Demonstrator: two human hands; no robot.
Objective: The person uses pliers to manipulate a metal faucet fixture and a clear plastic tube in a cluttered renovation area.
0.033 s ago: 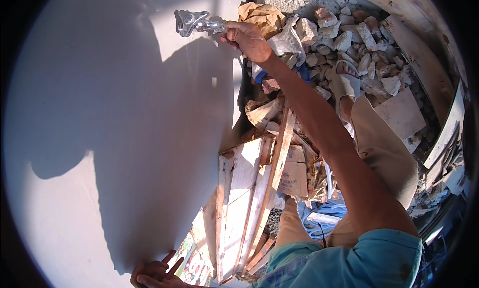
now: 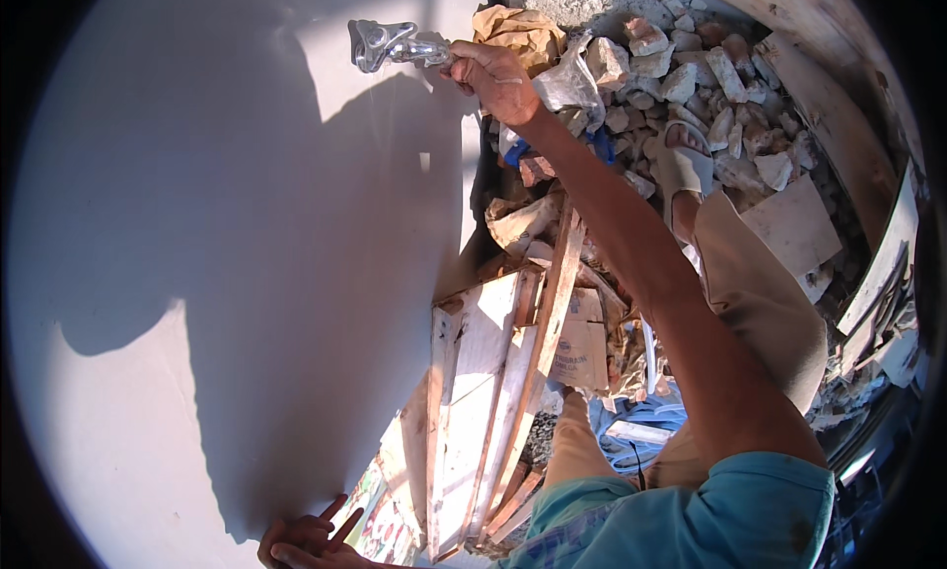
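Up at the top, my right hand [image 2: 496, 84] is at the end of my outstretched arm, its fingers closed round the narrow end of a shiny silvery fitting [image 2: 380, 46]. The fitting has a broad, roughly triangular head pointing left, over a smooth pale grey surface [image 2: 128, 204]; its exact kind is unclear. Whether it touches that surface, I cannot tell. At the lower edge, my left hand [image 2: 306, 544] lies by the same surface with its fingers apart and nothing seen in them. Part of that hand is in shade and cut off by the picture's edge.
Broken stones [image 2: 725, 76] fill the upper right, around my sandalled foot [image 2: 688, 155]. Crumpled brown paper [image 2: 518, 36] lies beside my right hand. Wooden boards [image 2: 483, 372] lean at the middle, near a cardboard piece [image 2: 582, 342] and blue tubing [image 2: 641, 421]. Shadows cross the grey surface.
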